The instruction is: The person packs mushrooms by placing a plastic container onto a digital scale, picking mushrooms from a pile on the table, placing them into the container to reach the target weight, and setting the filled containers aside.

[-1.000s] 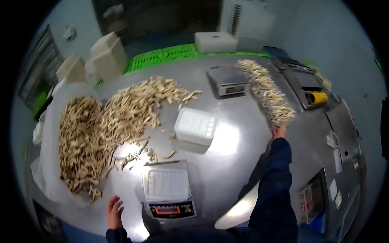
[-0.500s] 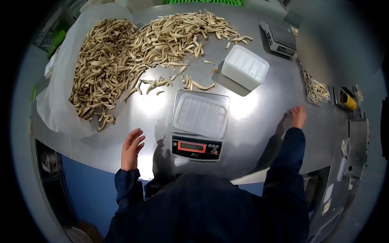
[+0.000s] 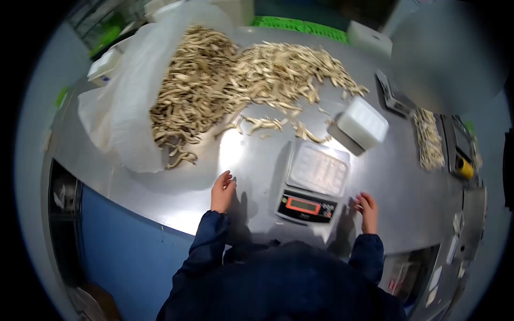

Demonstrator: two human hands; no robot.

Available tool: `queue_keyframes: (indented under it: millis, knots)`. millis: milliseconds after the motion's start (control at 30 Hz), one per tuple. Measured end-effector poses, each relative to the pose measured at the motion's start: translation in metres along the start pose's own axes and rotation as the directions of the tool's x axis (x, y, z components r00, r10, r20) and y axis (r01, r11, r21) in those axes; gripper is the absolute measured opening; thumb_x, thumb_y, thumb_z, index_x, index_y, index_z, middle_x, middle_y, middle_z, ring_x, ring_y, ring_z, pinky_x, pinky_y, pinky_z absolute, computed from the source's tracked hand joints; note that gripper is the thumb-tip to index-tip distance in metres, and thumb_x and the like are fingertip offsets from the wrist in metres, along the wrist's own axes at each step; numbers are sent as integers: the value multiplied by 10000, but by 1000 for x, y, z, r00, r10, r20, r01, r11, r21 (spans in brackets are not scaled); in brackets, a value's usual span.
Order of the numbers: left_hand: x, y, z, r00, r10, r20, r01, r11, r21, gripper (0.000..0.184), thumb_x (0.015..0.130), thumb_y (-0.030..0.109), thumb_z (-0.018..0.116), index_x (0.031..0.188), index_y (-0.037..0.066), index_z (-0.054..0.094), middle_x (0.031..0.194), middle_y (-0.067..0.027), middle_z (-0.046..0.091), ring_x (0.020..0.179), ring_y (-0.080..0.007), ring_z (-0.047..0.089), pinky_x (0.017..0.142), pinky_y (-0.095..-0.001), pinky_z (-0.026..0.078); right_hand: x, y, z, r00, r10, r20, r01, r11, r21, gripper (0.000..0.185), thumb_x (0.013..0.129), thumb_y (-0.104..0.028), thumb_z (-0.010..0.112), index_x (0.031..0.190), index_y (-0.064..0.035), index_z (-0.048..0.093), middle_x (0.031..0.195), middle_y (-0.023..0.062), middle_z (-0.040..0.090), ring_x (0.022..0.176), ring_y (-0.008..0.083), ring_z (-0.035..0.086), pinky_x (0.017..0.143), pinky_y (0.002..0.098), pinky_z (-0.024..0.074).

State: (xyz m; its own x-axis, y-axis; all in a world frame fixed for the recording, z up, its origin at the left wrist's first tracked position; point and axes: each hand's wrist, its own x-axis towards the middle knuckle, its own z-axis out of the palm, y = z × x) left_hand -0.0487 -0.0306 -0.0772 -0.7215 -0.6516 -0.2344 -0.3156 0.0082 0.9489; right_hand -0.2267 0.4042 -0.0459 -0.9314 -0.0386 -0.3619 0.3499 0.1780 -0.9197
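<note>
A digital scale (image 3: 305, 206) stands near the table's front edge with a clear plastic tray (image 3: 319, 168) on its plate. My left hand (image 3: 222, 193) hovers left of the scale, holding nothing, its fingers apart. Just right of the scale is my right hand (image 3: 367, 209), also empty, fingers loosely spread. Beyond both hands lies a large heap of pale, finger-like mushroom pieces (image 3: 278, 72); its darker left part (image 3: 193, 80) spills from a white plastic bag (image 3: 136, 96). A few loose pieces (image 3: 263, 123) lie between heap and scale. A stack of white trays (image 3: 363, 123) sits behind the scale.
A second scale (image 3: 394, 95) is at the back right, beside a row of filled trays (image 3: 428, 140). Farther right is a machine with a yellow roll (image 3: 464, 167). At the back are green slatted mats (image 3: 300, 25) and a white foam box (image 3: 369, 40).
My right hand has let go of the filled trays' row and come back beside the scale. My left hand stays empty on the scale's left. The view has swung down and left.
</note>
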Motion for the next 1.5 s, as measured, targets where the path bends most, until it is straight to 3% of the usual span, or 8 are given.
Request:
queue_keyframes:
  millis: [233, 433, 700, 967, 1033, 1133, 1367, 1500]
  knots:
    - [52, -15, -53, 712, 359, -604, 58, 827, 560, 606, 810, 182, 625, 1348, 15, 403, 1349, -264, 357, 1238, -408, 343, 1024, -458, 317, -7, 96, -19, 875, -332, -352, 223, 922, -315, 381, 920, -127, 532, 1257, 45, 484, 1210, 167, 550, 1029, 227, 577, 890, 326, 453]
    - [126, -29, -69, 652, 379, -657, -24, 876, 482, 716, 845, 269, 643, 1385, -37, 286, 1372, -270, 287, 1245, -428, 316, 1048, -465, 284, -53, 92, 11, 796, -598, -94, 258, 477, -840, 392, 866, -23, 487, 1252, 42, 469, 1313, 204, 464, 1205, 353, 454, 1027, 398, 344]
    - [242, 8, -27, 550, -17, -835, 22, 1000, -6, 730, 813, 417, 703, 1241, -76, 375, 1241, -241, 384, 1151, -398, 404, 942, -473, 374, -55, 90, 14, 825, -553, -115, 210, 490, -846, 425, 814, -15, 479, 1234, 47, 476, 1340, 229, 431, 1213, 395, 410, 1051, 439, 305]
    - [284, 61, 1, 700, -401, -591, -236, 651, -721, 900, 819, 403, 700, 1451, 1, 201, 1444, -182, 324, 1216, -335, 438, 994, -425, 382, -54, 89, 16, 811, -571, -125, 240, 520, -820, 427, 804, -25, 474, 1225, 42, 492, 1331, 225, 448, 1213, 393, 417, 1048, 437, 310]
    - [272, 103, 2, 732, -521, -439, -61, 592, -804, 986, 813, 435, 694, 1502, 112, 67, 1504, -143, 227, 1310, -342, 333, 1042, -477, 321, -53, 91, 16, 806, -578, -128, 243, 520, -819, 426, 803, -26, 473, 1223, 40, 494, 1333, 222, 449, 1211, 391, 420, 1045, 437, 311]
    - [309, 69, 2, 932, -299, -205, 45, 655, -754, 959, 831, 402, 678, 1505, 134, 51, 1540, -114, 133, 1394, -337, 183, 1112, -500, 198, -52, 88, 18, 810, -570, -135, 230, 521, -822, 421, 794, -27, 476, 1208, 47, 499, 1328, 224, 450, 1203, 394, 422, 1042, 444, 305]
    - [275, 105, 31, 946, -119, 302, 245, 873, -421, 782, 850, 346, 645, 1462, 79, 237, 1499, -140, 224, 1380, -317, 199, 1090, -504, 220, -22, 74, -10, 782, -594, -186, 305, 626, -717, 314, 814, 5, 482, 1114, 45, 566, 1169, 236, 562, 1093, 389, 522, 974, 427, 390]
    - [183, 132, -5, 983, -60, 172, 99, 970, -224, 667, 838, 319, 651, 1397, 72, 386, 1390, -118, 423, 1230, -250, 435, 998, -430, 357, 25, -71, 22, 849, -504, -157, 436, 837, -331, 194, 905, -23, 481, 1035, 63, 596, 1006, 138, 637, 933, 202, 607, 856, 318, 471]
